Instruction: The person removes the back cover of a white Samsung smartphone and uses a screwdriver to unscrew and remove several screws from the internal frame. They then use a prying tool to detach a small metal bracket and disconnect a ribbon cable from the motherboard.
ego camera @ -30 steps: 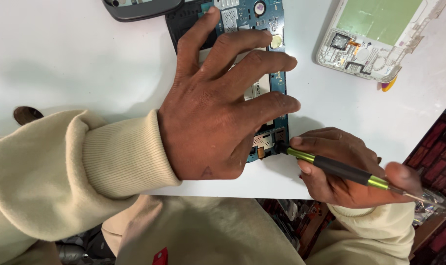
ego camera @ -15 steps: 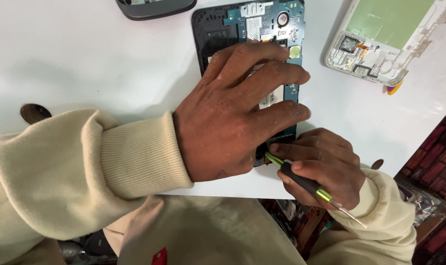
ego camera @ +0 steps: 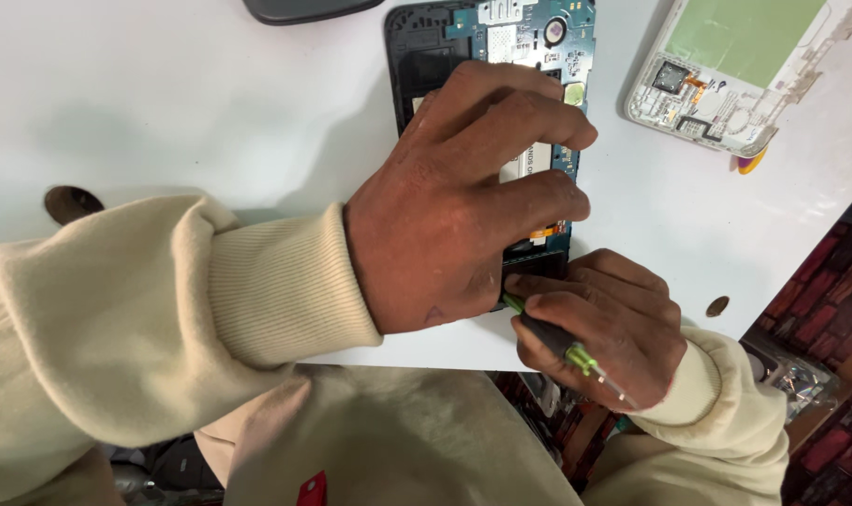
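An opened phone with its blue circuit board bared lies on the white table. My left hand presses flat on its lower half, fingers spread across the board. My right hand grips a slim green and black tool like a pen. The tool's front end points at the phone's bottom edge, just under my left palm, and the tip itself is hidden there.
A detached white phone frame with a green panel lies at the upper right, an orange pick beside it. A dark cover sits at the top edge. Brown spots mark the table. The table's near edge runs under my wrists.
The phone sits further right in view than a second ago. My right hand has tucked in closer under the left palm, and the tool has swung from nearly level to steeply slanted.
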